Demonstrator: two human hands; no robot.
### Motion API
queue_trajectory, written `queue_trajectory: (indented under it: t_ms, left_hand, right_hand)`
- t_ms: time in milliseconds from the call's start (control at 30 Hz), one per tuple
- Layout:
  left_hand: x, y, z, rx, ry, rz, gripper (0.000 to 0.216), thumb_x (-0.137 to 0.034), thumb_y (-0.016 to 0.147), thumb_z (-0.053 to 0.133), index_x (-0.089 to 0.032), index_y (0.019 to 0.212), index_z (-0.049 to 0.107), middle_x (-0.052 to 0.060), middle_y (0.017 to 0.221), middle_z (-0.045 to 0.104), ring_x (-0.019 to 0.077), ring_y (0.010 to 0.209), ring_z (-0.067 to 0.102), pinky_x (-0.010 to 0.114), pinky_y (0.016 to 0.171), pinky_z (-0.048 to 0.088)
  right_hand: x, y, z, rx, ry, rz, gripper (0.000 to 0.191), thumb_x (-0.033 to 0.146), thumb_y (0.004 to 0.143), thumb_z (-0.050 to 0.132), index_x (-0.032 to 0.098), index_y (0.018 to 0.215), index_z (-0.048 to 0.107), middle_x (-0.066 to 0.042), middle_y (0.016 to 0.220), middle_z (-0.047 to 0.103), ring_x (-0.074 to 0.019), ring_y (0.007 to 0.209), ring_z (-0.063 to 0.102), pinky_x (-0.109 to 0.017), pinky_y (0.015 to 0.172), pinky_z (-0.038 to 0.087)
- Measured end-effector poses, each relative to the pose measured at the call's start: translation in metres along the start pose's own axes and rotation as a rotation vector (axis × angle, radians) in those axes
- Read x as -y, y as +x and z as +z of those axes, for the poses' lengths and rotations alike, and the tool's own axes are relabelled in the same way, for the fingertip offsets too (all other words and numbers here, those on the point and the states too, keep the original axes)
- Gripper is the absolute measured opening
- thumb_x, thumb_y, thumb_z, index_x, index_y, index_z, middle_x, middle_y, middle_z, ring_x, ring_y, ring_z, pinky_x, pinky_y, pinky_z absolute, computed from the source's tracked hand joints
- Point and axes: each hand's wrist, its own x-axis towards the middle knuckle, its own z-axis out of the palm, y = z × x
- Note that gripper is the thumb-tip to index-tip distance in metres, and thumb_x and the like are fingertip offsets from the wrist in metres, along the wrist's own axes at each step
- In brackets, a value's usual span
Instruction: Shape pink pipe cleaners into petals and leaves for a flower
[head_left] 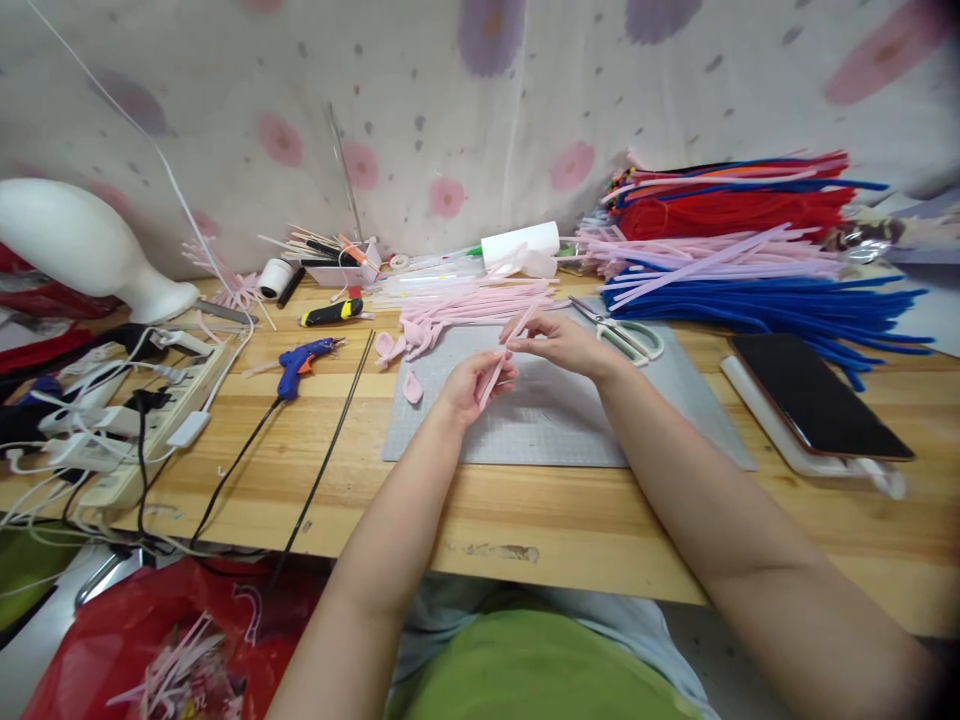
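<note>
Both my hands hold one pink pipe cleaner above a grey cutting mat. My left hand is closed round its lower end. My right hand pinches its upper part with thumb and fingers. Bent pink pipe-cleaner loops lie on the mat's left edge, and a loose bunch of pink pipe cleaners lies just behind the mat. Scissors rest on the mat right of my right hand.
Stacks of blue, pink and red pipe cleaners fill the back right. A dark phone lies at right. A blue glue gun, a utility knife, a power strip and a white mannequin head stand at left.
</note>
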Motion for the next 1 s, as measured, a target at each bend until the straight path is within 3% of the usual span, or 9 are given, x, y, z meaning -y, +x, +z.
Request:
queue_trajectory:
  t_ms: [100, 267, 400, 533, 667, 800, 1000]
  left_hand:
    - [0.000, 0.000, 0.000, 0.019, -0.034, -0.021, 0.009, -0.020, 0.072, 0.055, -0.013, 0.072, 0.061, 0.000, 0.057, 0.061, 0.0082, 0.050, 0.057, 0.020, 0.053, 0.047]
    - [0.002, 0.004, -0.001, 0.019, 0.031, 0.029, 0.008, -0.021, 0.069, 0.059, -0.013, 0.070, 0.060, 0.000, 0.056, 0.060, 0.0085, 0.051, 0.056, 0.022, 0.056, 0.046]
    - [0.006, 0.005, -0.001, -0.117, 0.322, 0.321, 0.013, -0.027, 0.066, 0.062, -0.014, 0.067, 0.061, 0.001, 0.057, 0.060, 0.0110, 0.057, 0.056, 0.025, 0.064, 0.044]
    - [0.011, 0.002, -0.003, -0.323, 0.906, 0.664, 0.010, -0.027, 0.070, 0.058, -0.020, 0.066, 0.063, 0.004, 0.072, 0.063, 0.0164, 0.079, 0.056, 0.025, 0.072, 0.039]
    - [0.014, 0.001, -0.004, -0.356, 1.140, 0.795, 0.013, -0.025, 0.073, 0.055, -0.021, 0.065, 0.063, 0.008, 0.074, 0.062, 0.0196, 0.087, 0.055, 0.026, 0.074, 0.036]
    - [0.016, 0.005, -0.006, -0.353, 0.976, 0.772, 0.013, -0.029, 0.075, 0.054, -0.022, 0.075, 0.066, 0.006, 0.080, 0.065, 0.0180, 0.086, 0.056, 0.026, 0.076, 0.037]
    - [0.015, 0.011, -0.001, -0.163, 0.273, 0.366, 0.021, -0.034, 0.069, 0.063, -0.013, 0.076, 0.063, 0.004, 0.070, 0.066, 0.0136, 0.067, 0.062, 0.027, 0.070, 0.044]
  right_hand:
    - [0.002, 0.004, 0.008, -0.029, -0.184, -0.021, 0.021, 0.037, 0.074, 0.054, 0.018, 0.072, 0.062, -0.004, 0.075, 0.060, -0.0159, 0.073, 0.051, -0.030, 0.070, 0.038]
    - [0.009, 0.003, 0.012, -0.020, -0.439, -0.048, 0.018, 0.030, 0.079, 0.046, 0.018, 0.069, 0.055, -0.005, 0.074, 0.058, -0.0167, 0.073, 0.049, -0.028, 0.067, 0.036]
    - [0.009, 0.002, 0.018, -0.041, -0.562, 0.008, 0.016, 0.026, 0.079, 0.045, 0.018, 0.068, 0.053, -0.006, 0.073, 0.057, -0.0174, 0.073, 0.048, -0.029, 0.066, 0.034]
    - [0.005, 0.003, 0.025, -0.076, -0.623, 0.118, 0.015, 0.026, 0.078, 0.047, 0.019, 0.066, 0.053, -0.006, 0.070, 0.058, -0.0177, 0.071, 0.048, -0.028, 0.061, 0.032]
    - [0.006, 0.004, 0.030, -0.134, -0.661, 0.193, 0.016, 0.027, 0.079, 0.046, 0.019, 0.068, 0.054, -0.007, 0.072, 0.059, -0.0176, 0.070, 0.048, -0.028, 0.058, 0.030]
    - [0.005, 0.004, 0.028, -0.157, -0.582, 0.193, 0.019, 0.031, 0.079, 0.047, 0.018, 0.068, 0.056, -0.006, 0.075, 0.061, -0.0166, 0.068, 0.050, -0.028, 0.058, 0.031]
    - [0.003, 0.003, 0.018, -0.147, -0.361, 0.178, 0.022, 0.036, 0.077, 0.050, 0.018, 0.072, 0.061, -0.002, 0.073, 0.064, -0.0136, 0.064, 0.052, -0.025, 0.059, 0.034]
